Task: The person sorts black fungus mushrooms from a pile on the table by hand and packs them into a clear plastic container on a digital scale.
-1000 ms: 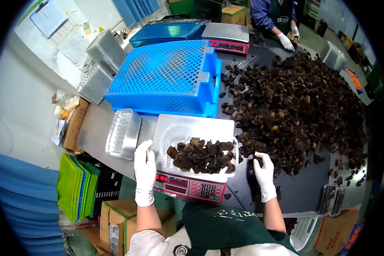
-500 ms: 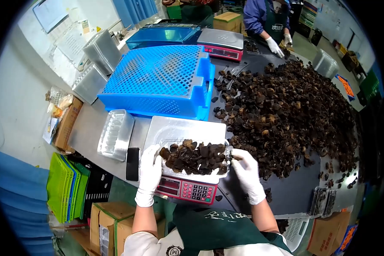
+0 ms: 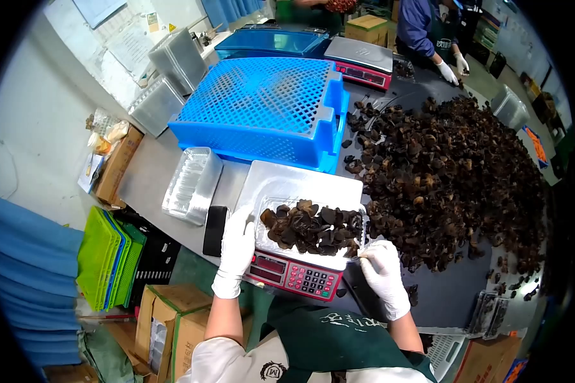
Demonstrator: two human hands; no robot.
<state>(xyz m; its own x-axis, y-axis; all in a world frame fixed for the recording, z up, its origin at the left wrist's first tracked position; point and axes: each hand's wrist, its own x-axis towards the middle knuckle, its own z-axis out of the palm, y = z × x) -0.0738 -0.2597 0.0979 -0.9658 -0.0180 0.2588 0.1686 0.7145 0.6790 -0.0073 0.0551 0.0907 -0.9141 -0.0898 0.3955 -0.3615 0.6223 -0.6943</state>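
Observation:
A clear plastic tray (image 3: 262, 205) filled with dark, dried wood ear mushrooms (image 3: 313, 228) rests on the metal plate (image 3: 303, 175) of a red digital scale (image 3: 294, 276). Along the tray's left side lies my white-gloved left hand (image 3: 237, 250), its fingers stretched out and the thumb near the rim. At the tray's front right corner, my gloved right hand (image 3: 384, 271) has thumb and fingertips pinched together; what is between them is too small to make out. A large heap of the same mushrooms (image 3: 453, 179) spreads over the table to the right.
An upturned blue crate (image 3: 255, 102) stands behind the scale. Stacked clear trays (image 3: 193, 185) and a black phone (image 3: 215, 231) lie to the left. Farther back are a second scale (image 3: 361, 60) and a co-worker (image 3: 428, 35) with gloved hands at the heap's far side.
The whole view has shifted, so the table sits farther right and slightly higher. My right hand has moved from the tray's right edge down to its front corner. My left hand stays beside the tray.

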